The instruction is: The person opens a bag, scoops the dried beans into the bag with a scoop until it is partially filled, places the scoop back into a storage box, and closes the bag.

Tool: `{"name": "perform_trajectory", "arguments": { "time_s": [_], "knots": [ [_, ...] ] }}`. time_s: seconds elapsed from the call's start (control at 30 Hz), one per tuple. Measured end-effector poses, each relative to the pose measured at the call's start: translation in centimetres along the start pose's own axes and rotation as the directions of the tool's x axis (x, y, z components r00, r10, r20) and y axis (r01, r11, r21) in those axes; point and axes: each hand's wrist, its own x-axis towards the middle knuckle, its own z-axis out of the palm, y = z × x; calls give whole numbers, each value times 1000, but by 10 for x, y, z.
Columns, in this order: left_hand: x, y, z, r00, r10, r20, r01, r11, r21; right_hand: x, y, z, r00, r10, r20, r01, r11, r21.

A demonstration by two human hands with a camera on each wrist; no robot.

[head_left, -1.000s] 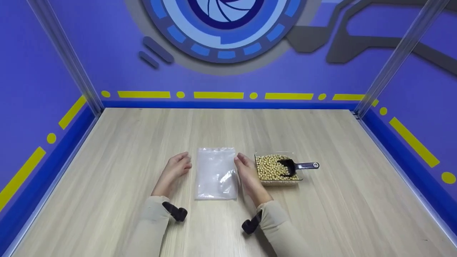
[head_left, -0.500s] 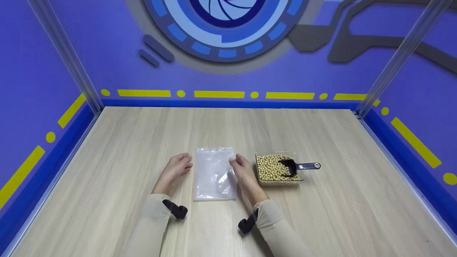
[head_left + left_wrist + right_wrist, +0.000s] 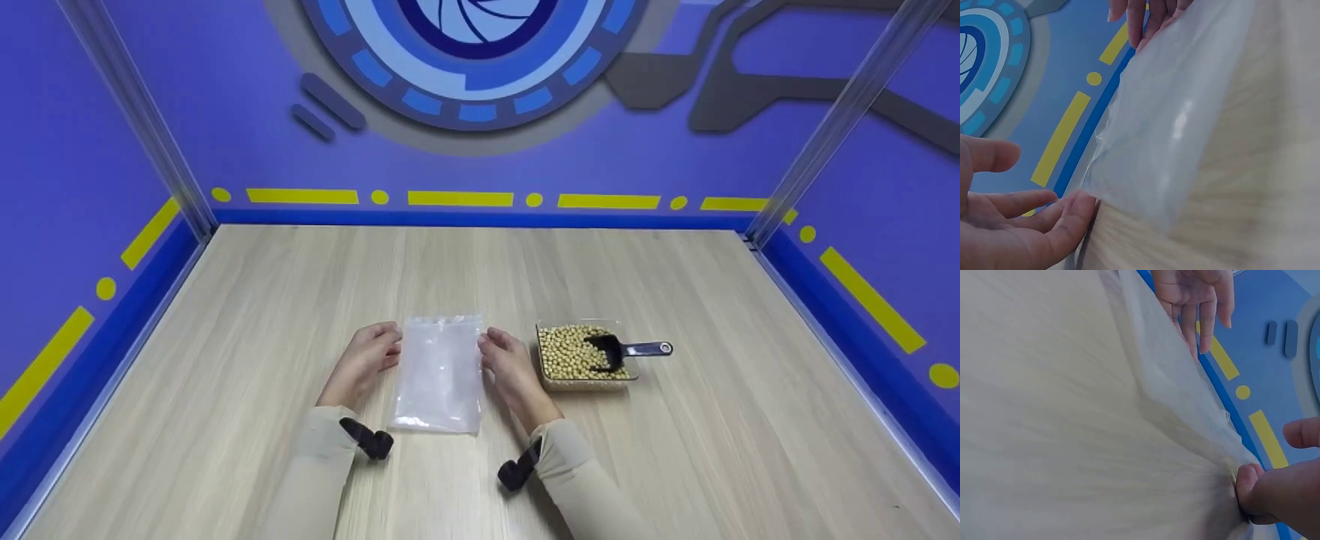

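A clear plastic bag (image 3: pixel 439 375) is flat and upright-oriented between the two hands in the head view. At its upper right edge, my right hand (image 3: pixel 514 369) pinches the bag; in the right wrist view, curled fingers (image 3: pixel 1247 482) meet the film (image 3: pixel 1179 394), which gathers there. My left hand (image 3: pixel 361 361) is at the upper left edge. Its fingers (image 3: pixel 1022 203) are relaxed and reach the bag's corner in the left wrist view, the thumb apart from them. Across the bag (image 3: pixel 1157 112) the right hand's fingers (image 3: pixel 1154 17) show at the top, partly hidden by film.
To the right of the right hand stands a clear box (image 3: pixel 589 385) of yellowish soybeans (image 3: pixel 566 351). A black scoop (image 3: pixel 611 352) lies in the beans, its handle out over the right rim. Blue printed walls (image 3: pixel 465 165) bound the wooden table (image 3: pixel 300 277) at back and sides.
The bag has moved left and toward me, now reaching the left hand's fingertips. My right hand has moved slightly left with it. The left hand has barely moved; box and scoop stay put.
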Motion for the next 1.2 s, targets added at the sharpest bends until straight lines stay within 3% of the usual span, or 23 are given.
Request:
{"name": "perform_trajectory", "arguments": {
  "time_s": [0.27, 0.5, 0.63, 0.87, 1.2],
  "knots": [
    [1, 0, -1, 999, 29, -14, -29, 1000, 1, 1, 0, -1, 1000, 11, -2, -11, 1000, 25],
    [1, 1, -3, 993, 116, -19, -111, 980, 167, -2, -4, -1, 999, -35, -4, 35, 999, 8],
    [-1, 2, -1, 986, 162, -42, -150, 967, 205, -4, -7, -2, 999, -49, -3, 49, 999, -10],
    [-8, 6, 4, 985, 147, -91, -133, 981, 145, -12, -18, -5, 992, -126, 23, 127, 990, -65],
    [-18, 16, 11, 977, 191, -95, -182, 979, 95, -19, -33, -15, 973, -221, 60, 228, 963, -145]
  ]
}}
